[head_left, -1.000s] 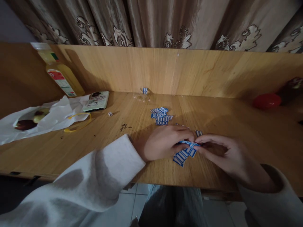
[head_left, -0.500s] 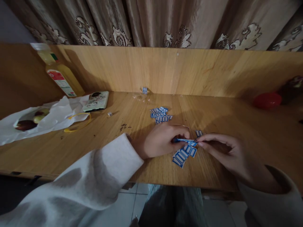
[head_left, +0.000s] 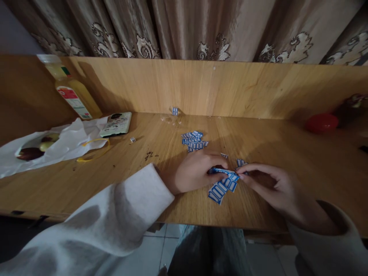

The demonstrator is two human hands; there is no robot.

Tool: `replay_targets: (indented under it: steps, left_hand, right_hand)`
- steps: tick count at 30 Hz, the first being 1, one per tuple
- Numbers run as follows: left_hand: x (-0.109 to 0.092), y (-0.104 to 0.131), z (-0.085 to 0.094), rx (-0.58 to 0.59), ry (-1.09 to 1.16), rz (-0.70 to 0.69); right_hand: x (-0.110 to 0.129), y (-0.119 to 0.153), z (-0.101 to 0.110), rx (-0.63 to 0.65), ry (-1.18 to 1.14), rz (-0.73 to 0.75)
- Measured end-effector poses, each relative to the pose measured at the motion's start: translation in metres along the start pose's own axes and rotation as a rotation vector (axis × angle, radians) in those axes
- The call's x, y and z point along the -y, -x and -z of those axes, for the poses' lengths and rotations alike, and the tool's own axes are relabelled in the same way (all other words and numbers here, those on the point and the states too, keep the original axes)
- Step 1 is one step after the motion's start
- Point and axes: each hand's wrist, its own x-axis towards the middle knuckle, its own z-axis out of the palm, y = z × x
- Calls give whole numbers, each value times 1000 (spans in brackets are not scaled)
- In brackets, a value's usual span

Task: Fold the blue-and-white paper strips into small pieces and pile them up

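Near the front of the wooden desk, my left hand (head_left: 194,170) is closed round a blue-and-white paper piece (head_left: 222,171) printed with window-like panels. The thumb and forefinger of my right hand (head_left: 271,184) pinch the right end of that same piece. Just below it, several similar cut-outs (head_left: 220,189) lie overlapping on the desk. Beyond my left hand sits another pile of blue-and-white cut-outs (head_left: 194,141). A further cut-out (head_left: 240,162) lies partly behind my right fingertips. How many layers my hands hold is hidden by the fingers.
A bottle of yellow liquid (head_left: 76,96) stands at the back left, beside a patterned flat case (head_left: 117,124). White paper (head_left: 69,134) with fruit, a yellow band (head_left: 99,155) and a small white cube (head_left: 132,140) lie left. One cut-out (head_left: 174,111) stands by the back panel (head_left: 195,86). A red round object (head_left: 322,122) is far right.
Both hands stay almost in place on the same paper piece, which has tilted slightly so more of its face shows. The whole view has shifted a little.
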Motion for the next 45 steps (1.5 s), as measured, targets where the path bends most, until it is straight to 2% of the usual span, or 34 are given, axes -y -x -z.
replay_targets:
  steps: [3,6,9,12,17,21,24,27,30,36,39,43,45]
  left_hand:
    - [1,0,0,-6,-29,11]
    - [0,1,0,1,-52,8]
    - [-2,1,1,11,-66,5]
    - [-4,1,2,17,-74,8]
    - [-4,2,3,32,-72,10]
    - [-4,2,2,35,-81,15]
    - [-5,2,2,37,-61,8]
    - [-8,2,2,56,-3,-24]
    - [-10,3,1,36,34,-49]
    - [-10,3,1,-84,43,-60]
    - [-9,2,1,-161,9,-99]
    - [-8,2,0,-66,73,-116]
    - [-8,3,0,-58,139,-121]
  right_hand:
    - [-6,-3,5,-151,42,-2]
    - [-19,-8,9,-284,177,65]
    - [-31,-10,9,-222,310,119]
    - [-34,-11,9,-147,297,139]
    - [-20,-8,13,-125,116,-6]
    - [-11,-4,15,-225,31,-118]
    - [-9,-3,14,-296,-38,-113]
    - [-7,-2,11,-286,-119,-102]
    - [-3,-4,5,-231,-158,-94]
    - [0,-5,-9,-60,-232,-8]
    - [-5,-3,-13,-80,-245,-26]
    - [-15,3,-18,-124,-260,-67]
    - [-21,6,-19,-188,-219,-73]
